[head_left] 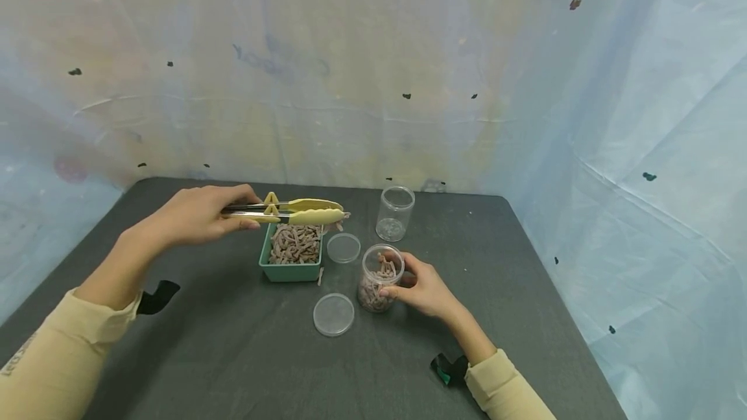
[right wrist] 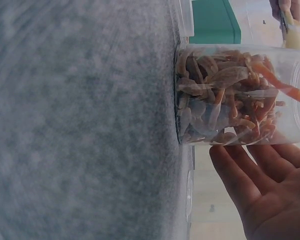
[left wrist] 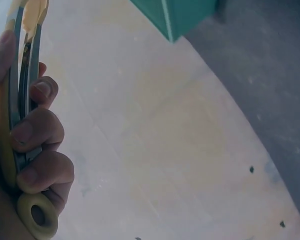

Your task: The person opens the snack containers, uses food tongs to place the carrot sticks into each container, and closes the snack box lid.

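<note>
Left fingers [left wrist: 44, 127] grip tongs [head_left: 317, 216], right fingers [right wrist: 237, 177] hold jar [head_left: 369, 290].
Strip [head_left: 347, 216] beyond left fingers (poking from tongs) could drop if they slacken.

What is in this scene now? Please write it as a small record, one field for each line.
Left grip: holds yellow tongs, with a small brown piece at the tips
Right grip: around the filled jar
Filled jar: clear, uncovered, upright on the dark table, brown strips inside
Green box: full of similar strips, below the tongs in the head view
Second jar: clear, upright, looks empty
Lids: near lid and far lid, both flat
</note>
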Tool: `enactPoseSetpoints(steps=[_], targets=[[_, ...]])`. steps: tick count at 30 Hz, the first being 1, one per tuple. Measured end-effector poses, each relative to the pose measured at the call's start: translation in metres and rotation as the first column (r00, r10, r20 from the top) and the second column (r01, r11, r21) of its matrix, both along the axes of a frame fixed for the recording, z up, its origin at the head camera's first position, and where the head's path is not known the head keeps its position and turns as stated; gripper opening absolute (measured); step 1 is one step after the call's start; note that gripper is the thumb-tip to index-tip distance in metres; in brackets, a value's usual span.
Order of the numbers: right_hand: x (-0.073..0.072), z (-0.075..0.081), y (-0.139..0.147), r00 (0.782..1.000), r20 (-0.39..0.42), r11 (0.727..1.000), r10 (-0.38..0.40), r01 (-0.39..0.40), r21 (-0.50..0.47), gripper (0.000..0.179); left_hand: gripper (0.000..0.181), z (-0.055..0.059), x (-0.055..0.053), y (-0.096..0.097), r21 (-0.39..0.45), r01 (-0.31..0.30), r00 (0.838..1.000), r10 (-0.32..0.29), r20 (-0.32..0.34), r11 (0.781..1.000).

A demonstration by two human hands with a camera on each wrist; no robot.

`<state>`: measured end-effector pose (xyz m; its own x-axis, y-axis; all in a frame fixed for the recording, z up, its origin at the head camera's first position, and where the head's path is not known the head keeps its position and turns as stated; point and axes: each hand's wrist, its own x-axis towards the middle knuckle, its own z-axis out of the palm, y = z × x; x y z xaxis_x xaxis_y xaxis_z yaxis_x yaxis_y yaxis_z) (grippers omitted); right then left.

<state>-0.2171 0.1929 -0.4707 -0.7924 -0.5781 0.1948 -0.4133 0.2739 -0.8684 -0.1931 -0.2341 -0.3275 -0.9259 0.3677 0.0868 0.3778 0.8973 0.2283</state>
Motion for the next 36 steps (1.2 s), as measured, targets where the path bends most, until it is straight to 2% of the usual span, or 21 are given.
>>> enactPoseSetpoints(steps=[5,16,25,29,36], targets=[[-0.001,-0.003,0.000,1.000,-0.003,1.000,-0.002,0.002,0.002,0.067,0.041,-0.004,0.000,0.012,0.063,0.042,0.999,-0.042,0.005,0.997],[-0.002,-0.002,0.000,1.000,0.000,1.000,0.006,-0.006,0.001,0.069,0.035,-0.011,0.004,0.041,0.130,0.156,0.988,-0.155,-0.018,0.979],[-0.002,-0.004,0.001,1.000,-0.001,1.000,-0.004,0.004,0.024,0.073,0.035,-0.022,0.006,0.061,0.116,0.227,0.974,-0.227,-0.014,0.967],[-0.002,-0.003,0.001,1.000,0.008,1.000,-0.005,0.005,0.024,0.076,0.037,-0.025,0.004,0.066,0.102,0.237,0.971,-0.238,-0.006,0.966],[-0.001,-0.003,0.001,1.000,0.003,0.999,-0.010,0.010,0.038,0.068,0.031,-0.030,0.001,0.073,0.073,0.250,0.968,-0.250,-0.012,0.965]])
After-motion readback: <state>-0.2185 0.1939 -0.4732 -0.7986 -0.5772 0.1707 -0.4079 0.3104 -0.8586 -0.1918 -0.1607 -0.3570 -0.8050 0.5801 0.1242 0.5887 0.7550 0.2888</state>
